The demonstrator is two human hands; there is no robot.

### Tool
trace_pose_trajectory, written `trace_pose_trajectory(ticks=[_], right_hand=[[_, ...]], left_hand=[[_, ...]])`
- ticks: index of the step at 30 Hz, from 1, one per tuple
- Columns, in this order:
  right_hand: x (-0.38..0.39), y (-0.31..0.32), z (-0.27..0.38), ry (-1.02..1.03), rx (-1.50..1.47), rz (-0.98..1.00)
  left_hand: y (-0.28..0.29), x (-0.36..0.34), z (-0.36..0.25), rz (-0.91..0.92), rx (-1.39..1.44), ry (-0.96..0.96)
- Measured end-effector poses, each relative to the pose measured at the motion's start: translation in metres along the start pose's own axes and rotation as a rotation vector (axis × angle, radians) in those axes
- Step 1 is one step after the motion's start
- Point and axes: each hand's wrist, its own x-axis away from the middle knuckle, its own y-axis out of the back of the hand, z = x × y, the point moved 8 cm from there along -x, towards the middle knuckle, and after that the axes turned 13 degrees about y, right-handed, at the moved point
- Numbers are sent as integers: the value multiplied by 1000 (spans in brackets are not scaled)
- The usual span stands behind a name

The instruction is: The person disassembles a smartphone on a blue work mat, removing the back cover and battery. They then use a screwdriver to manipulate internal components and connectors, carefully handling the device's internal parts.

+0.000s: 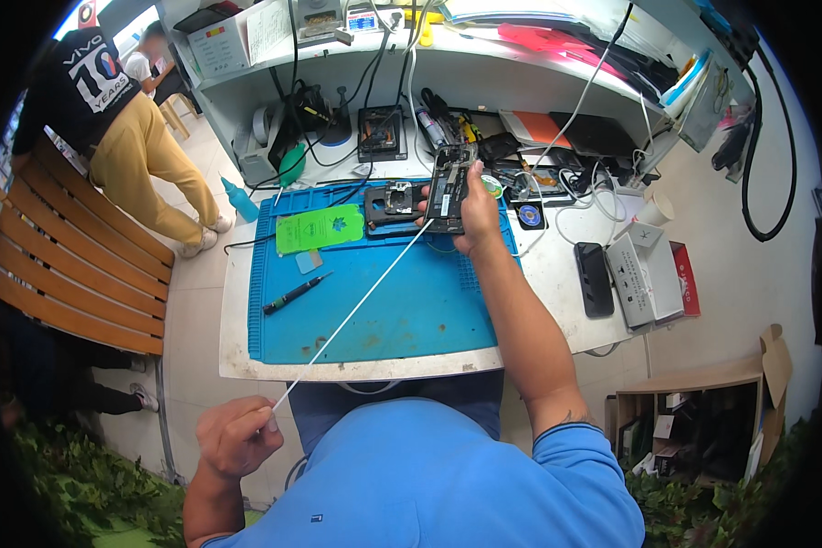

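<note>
My right hand (481, 215) grips an opened smartphone (445, 194), its inner parts and dark battery showing, above the back edge of the blue work mat (384, 315). A thin white strip (356, 309) runs taut from the phone's lower end, slanting across the mat to my left hand (237, 437). That hand is closed in a pinch on the strip's end, in front of the table and low on the left. Just left of the phone lies a black phone part (395, 201) with a square opening. On the mat are a green pad (320, 229) and a dark screwdriver (298, 293).
A dark phone (595, 279) and an open white box (637, 279) stand on the table's right side. Cables, tools and a shelf (466, 47) crowd the back. At left are a slatted wooden bench (82, 247) and a standing person (142, 164).
</note>
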Motion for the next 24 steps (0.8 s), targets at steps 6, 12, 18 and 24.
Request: trace_pose_trajectory(ticks=[6, 12, 18, 24], right_hand=[[-3, 2, 0, 15, 7, -11], [-6, 4, 3, 47, 9, -5], [-6, 5, 3, 41, 0, -9], [-6, 6, 4, 53, -4, -25]], left_hand=[[13, 4, -3, -26, -30, 18], [26, 12, -3, -54, -50, 44], [42, 24, 2, -90, -45, 126], [54, 45, 16, -139, 53, 248]])
